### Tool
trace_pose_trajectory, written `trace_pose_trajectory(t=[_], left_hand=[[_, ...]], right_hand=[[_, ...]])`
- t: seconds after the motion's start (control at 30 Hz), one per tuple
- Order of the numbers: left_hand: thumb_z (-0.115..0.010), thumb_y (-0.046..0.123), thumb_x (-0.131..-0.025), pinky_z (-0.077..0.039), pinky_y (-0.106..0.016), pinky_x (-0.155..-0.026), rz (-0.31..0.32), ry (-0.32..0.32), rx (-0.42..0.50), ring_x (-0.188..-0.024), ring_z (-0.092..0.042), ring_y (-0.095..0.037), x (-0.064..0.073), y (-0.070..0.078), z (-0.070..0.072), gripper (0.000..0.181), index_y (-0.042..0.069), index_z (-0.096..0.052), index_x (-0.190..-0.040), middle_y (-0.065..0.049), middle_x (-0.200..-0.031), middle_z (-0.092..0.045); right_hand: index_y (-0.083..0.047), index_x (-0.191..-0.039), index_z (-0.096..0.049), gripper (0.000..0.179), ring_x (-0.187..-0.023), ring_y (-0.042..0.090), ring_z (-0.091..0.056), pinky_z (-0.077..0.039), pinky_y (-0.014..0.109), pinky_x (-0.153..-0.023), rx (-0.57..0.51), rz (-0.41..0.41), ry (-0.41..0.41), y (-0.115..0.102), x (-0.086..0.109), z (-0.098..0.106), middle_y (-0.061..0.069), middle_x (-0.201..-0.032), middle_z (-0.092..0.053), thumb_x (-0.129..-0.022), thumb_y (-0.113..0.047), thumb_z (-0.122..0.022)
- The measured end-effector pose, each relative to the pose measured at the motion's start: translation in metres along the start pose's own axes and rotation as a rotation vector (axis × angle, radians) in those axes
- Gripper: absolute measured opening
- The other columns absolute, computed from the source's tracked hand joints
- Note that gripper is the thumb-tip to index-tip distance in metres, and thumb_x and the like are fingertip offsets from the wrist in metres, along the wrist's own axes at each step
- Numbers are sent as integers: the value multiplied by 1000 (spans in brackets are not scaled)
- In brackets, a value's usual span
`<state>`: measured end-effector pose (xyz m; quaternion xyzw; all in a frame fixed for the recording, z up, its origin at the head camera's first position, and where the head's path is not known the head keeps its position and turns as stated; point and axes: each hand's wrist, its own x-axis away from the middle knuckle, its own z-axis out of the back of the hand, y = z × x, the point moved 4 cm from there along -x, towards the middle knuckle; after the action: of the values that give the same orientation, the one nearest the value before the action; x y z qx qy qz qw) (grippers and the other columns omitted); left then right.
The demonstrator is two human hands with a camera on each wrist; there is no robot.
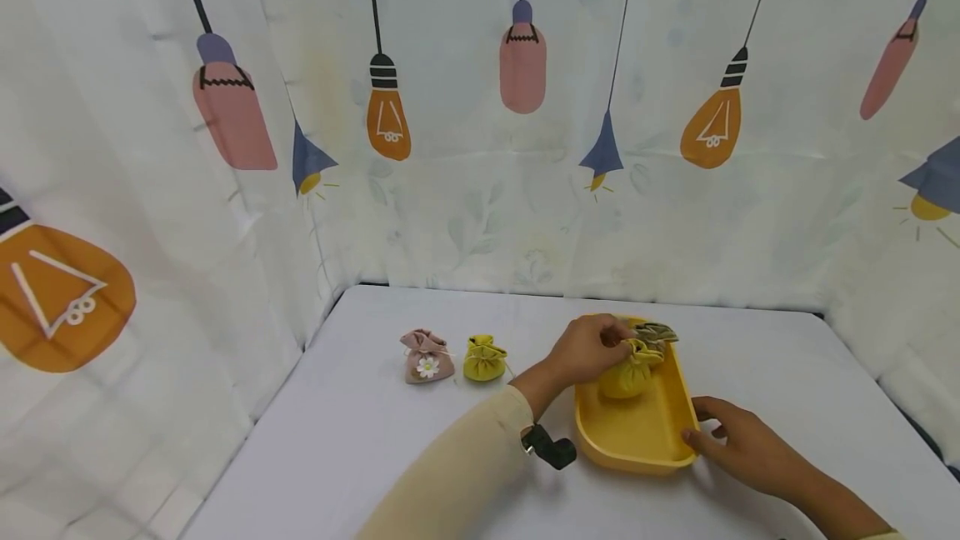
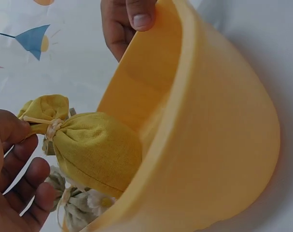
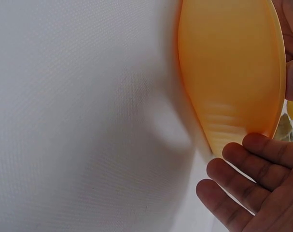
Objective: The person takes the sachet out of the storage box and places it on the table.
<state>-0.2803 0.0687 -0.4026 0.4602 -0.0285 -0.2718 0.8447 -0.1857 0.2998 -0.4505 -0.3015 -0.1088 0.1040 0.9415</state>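
My left hand (image 1: 594, 348) pinches the gathered neck of a yellow-green drawstring pouch (image 1: 626, 380), held over the far part of the yellow tray (image 1: 637, 440). In the left wrist view this pouch (image 2: 98, 150) hangs beside the tray's wall, tied with a pale cord. A grey-green pouch (image 1: 654, 333) with a pale flower sits at the tray's far end, partly hidden. At the tray's near right side, my right hand (image 1: 742, 444) holds the rim, thumb over the edge and fingers (image 3: 255, 166) along the outer wall.
Left of the tray, a pink pouch (image 1: 427, 357) with a white flower and another yellow-green pouch (image 1: 484, 358) stand on the white table (image 1: 337, 440). Behind and beside the table hangs a pale curtain (image 1: 465, 215) printed with lamps. A black strap (image 1: 547, 447) sits at my left wrist.
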Motion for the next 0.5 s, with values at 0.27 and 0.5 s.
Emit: trace_pose_trajectory(t=[0.27, 0.5], left_hand=[[-72, 21, -98, -50, -19, -76, -24, 14, 16, -84, -59, -1, 3, 4, 16, 10, 18, -75, -107, 15, -92, -64], [-71, 21, -98, -52, -21, -72, -11, 18, 56, -84, -60, -3, 4, 6, 30, 12, 17, -74, -109, 13, -91, -65]], right_hand=[[9, -138, -54, 69, -103, 28, -65, -57, 46, -83, 7, -20, 0, -1, 0, -1, 19, -131, -63, -95, -42, -72], [8, -137, -55, 69, -100, 27, -65, -57, 46, -81, 17, -16, 6, -1, 0, -1, 18, -129, -64, -94, -43, -73]])
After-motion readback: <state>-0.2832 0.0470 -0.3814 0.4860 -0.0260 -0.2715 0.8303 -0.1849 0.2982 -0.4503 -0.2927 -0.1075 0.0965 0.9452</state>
